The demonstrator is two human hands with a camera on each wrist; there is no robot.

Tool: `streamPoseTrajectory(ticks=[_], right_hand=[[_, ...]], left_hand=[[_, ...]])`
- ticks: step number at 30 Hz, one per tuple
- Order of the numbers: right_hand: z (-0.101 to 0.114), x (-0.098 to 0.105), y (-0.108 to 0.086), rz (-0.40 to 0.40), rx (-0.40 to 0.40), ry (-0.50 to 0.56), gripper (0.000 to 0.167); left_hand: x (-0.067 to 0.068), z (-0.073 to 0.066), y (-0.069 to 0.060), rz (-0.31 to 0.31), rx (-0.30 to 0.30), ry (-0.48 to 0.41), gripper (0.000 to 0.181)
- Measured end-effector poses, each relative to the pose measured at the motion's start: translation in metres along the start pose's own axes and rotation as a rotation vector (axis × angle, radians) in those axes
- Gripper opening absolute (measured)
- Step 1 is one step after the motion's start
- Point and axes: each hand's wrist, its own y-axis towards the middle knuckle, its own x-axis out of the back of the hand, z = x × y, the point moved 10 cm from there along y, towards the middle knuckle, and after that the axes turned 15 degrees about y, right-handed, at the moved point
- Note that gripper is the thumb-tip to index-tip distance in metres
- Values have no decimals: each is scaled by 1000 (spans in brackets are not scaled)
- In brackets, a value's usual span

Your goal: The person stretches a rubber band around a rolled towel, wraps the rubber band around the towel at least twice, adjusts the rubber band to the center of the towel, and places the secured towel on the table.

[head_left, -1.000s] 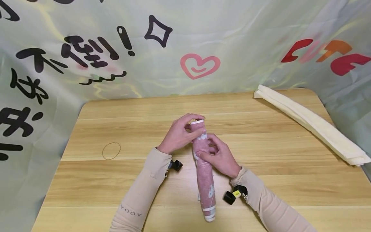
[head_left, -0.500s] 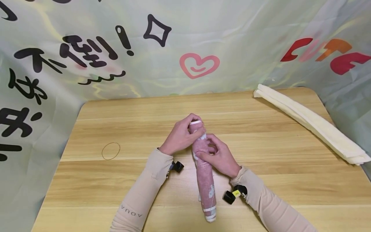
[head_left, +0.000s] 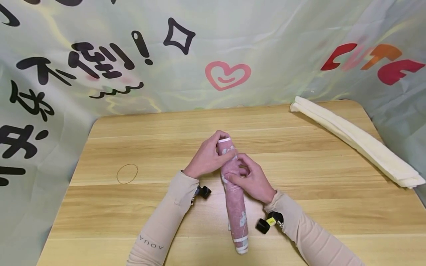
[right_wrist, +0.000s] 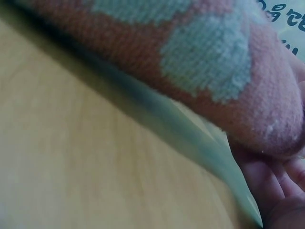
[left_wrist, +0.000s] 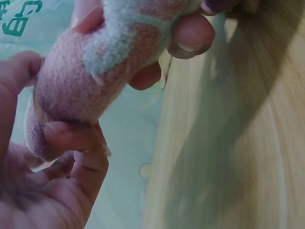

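A rolled pink towel point(head_left: 237, 207) with pale patches and white stripes lies lengthwise on the table, its far end between my hands. My left hand point(head_left: 205, 157) holds that far end, thumb across the near face and fingers behind. A thin yellowish band point(left_wrist: 38, 110) shows against the towel by the left fingers in the left wrist view; how far round it runs is hidden. Farther down the roll, my right hand point(head_left: 255, 181) grips it from the right side with thumb and fingers. The right wrist view has the towel's fuzzy surface point(right_wrist: 205, 57) close up.
A thin rubber band point(head_left: 117, 176) lies in a loop on the wooden table point(head_left: 100, 218) at the left. A long cream folded cloth point(head_left: 352, 138) slants along the right side. Behind the table hangs a printed fabric backdrop point(head_left: 266, 44).
My left thumb has slid a little down the roll, and its fingers have drawn in at the far end. The right hand stays in place on the towel.
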Motion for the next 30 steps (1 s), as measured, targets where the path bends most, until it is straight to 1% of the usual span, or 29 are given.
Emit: streamPoseTrajectory(ticks=[3,5,12,17,24,28,30], right_hand=[[-1,1,0,-7,0,2,54],[-2,1,1,-10,-4,4,55],[1,0,0,3,-21,34,54],[2,-1,-1,16,-11,49,55],[0,1,0,1,-22,66,57],[-1,2,1,-12,-31,86,57],[-2,3,1,-18,-39,96,58]], left_hand=[[-1,3,-1,14,21,-45,54],[-2,4,-1,28,33,-56,58],[-7,7,-3,86,58,-43,65],[-11,11,-4,114,80,-34,74],[-15,12,-7,138,78,-42,77],[-19,11,-10,156,67,-80,79],[-20,12,-11,162,68,-95,84]])
